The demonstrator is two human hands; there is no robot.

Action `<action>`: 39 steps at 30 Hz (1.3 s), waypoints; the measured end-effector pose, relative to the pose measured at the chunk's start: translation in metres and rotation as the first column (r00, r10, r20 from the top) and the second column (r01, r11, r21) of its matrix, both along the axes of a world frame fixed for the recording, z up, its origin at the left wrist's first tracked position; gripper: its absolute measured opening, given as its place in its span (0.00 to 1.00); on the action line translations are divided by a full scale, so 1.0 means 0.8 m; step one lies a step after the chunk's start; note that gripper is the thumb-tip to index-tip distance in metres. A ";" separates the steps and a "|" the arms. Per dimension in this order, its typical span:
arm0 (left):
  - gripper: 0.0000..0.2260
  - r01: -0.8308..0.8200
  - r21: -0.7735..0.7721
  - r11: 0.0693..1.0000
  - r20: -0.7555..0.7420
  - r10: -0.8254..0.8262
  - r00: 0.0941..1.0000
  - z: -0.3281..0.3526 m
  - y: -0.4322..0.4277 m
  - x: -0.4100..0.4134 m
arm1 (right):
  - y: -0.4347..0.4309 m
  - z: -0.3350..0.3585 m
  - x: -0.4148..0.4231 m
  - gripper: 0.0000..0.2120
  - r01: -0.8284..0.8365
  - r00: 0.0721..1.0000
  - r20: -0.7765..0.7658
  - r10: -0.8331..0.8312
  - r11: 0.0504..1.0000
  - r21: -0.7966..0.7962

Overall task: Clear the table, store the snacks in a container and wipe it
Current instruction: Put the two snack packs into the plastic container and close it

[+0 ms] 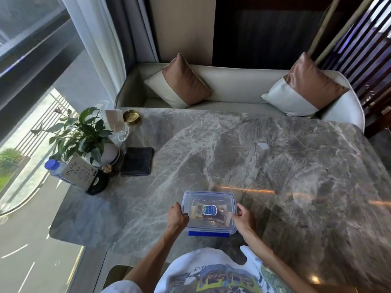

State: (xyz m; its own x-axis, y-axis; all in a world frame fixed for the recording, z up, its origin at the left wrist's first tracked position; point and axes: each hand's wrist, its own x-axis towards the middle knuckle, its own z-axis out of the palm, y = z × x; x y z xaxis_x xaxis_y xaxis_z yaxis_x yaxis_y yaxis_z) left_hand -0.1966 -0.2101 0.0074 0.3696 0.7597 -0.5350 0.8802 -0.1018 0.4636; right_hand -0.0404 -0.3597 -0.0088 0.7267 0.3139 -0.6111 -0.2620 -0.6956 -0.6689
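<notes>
A clear plastic container (pixel 209 212) with a blue-rimmed lid and a blue front latch stands on the grey marble table (pixel 264 166), near its front edge. Snack packets show through the lid. My left hand (pixel 177 216) grips the container's left side, fingers curled over the lid's edge. On the right side, my right hand (pixel 243 216) holds the lid's edge with thumb and fingers. A folded dark cloth (pixel 137 161) lies flat at the table's left, well away from both hands.
At the table's left edge stand a potted plant (pixel 84 134), a water bottle (pixel 55 167) with a blue cap, a card sign (pixel 81 173), a glass holder (pixel 117 125) and a brass ashtray (pixel 131 116). A cream sofa (pixel 232 89) with two cushions lies beyond the table.
</notes>
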 end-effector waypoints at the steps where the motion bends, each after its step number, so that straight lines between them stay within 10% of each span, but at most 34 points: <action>1: 0.07 -0.004 -0.004 1.000 0.006 0.004 1.000 -0.001 0.001 -0.001 | 0.000 0.000 -0.001 0.27 -0.002 1.000 0.002 0.002 1.000 -0.007; 20: 0.15 -0.162 -0.140 0.977 0.060 0.172 0.983 -0.019 -0.001 -0.008 | -0.008 -0.009 0.006 0.27 -0.128 0.992 -0.009 0.128 0.985 -0.114; 24: 0.19 -0.194 -0.200 0.960 0.017 0.202 0.979 -0.012 0.000 0.002 | 0.013 0.002 0.025 0.39 -0.317 0.949 -0.071 0.309 0.918 -0.240; 29: 0.38 -0.462 -0.482 0.745 0.106 0.572 0.813 -0.007 -0.013 -0.006 | 0.049 0.020 0.040 0.43 -0.580 0.694 0.128 0.708 0.655 -0.484; 32: 0.33 -0.549 -0.658 0.516 -0.104 0.660 0.744 -0.014 -0.037 -0.023 | 0.084 0.021 0.042 0.38 -0.693 0.567 0.171 0.806 0.579 -0.429; 36: 0.28 -0.402 -0.889 0.220 -0.194 0.614 0.765 -0.023 -0.064 -0.029 | 0.102 0.017 0.042 0.34 -0.683 0.706 -0.010 0.708 0.678 -0.271; 39: 0.24 -0.347 -0.883 0.316 -0.097 0.601 0.793 -0.027 -0.056 -0.018 | 0.080 0.012 0.046 0.36 -0.545 0.837 -0.090 0.540 0.810 -0.214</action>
State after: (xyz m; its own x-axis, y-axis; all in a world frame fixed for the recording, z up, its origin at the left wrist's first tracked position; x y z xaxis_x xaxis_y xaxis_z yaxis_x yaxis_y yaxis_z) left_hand -0.2111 -0.2547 -0.0143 0.2977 0.0691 -0.9522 0.5017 0.8372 0.2176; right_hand -0.0034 -0.2961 0.0009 0.4629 0.5070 -0.7271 0.1884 -0.8578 -0.4781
